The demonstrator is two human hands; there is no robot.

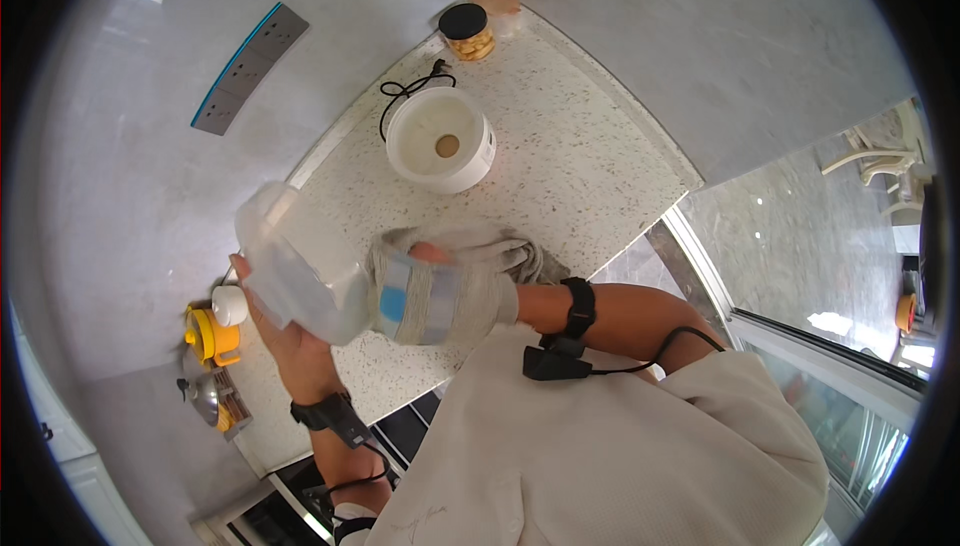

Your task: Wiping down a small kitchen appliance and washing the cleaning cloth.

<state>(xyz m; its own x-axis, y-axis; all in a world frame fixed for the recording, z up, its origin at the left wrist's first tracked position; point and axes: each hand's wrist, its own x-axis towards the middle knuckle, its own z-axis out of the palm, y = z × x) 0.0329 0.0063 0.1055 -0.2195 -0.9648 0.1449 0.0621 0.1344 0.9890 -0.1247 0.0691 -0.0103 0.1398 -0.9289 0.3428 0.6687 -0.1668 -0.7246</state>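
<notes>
A translucent plastic container (300, 276), blurred, is tilted above the counter at left centre. My left hand (289, 343) grips it from its lower left side. My right hand (433, 253), mostly hidden in a grey cloth (442, 298) with pale and blue stripes, holds that cloth against the container's right side. Part of the cloth trails over the counter behind my right wrist. Farther back, a round white tub (442, 141) stands upright with its top uncovered and a brown round spot at its bottom.
A black cable with a plug (420, 85) lies behind the tub on the speckled counter (570, 141). A black-lidded jar (467, 32) stands in the back corner. Yellow pots (211, 336), a white cup (229, 305) and a metal lid (201, 392) are at left. Wall sockets (251, 70) are upper left.
</notes>
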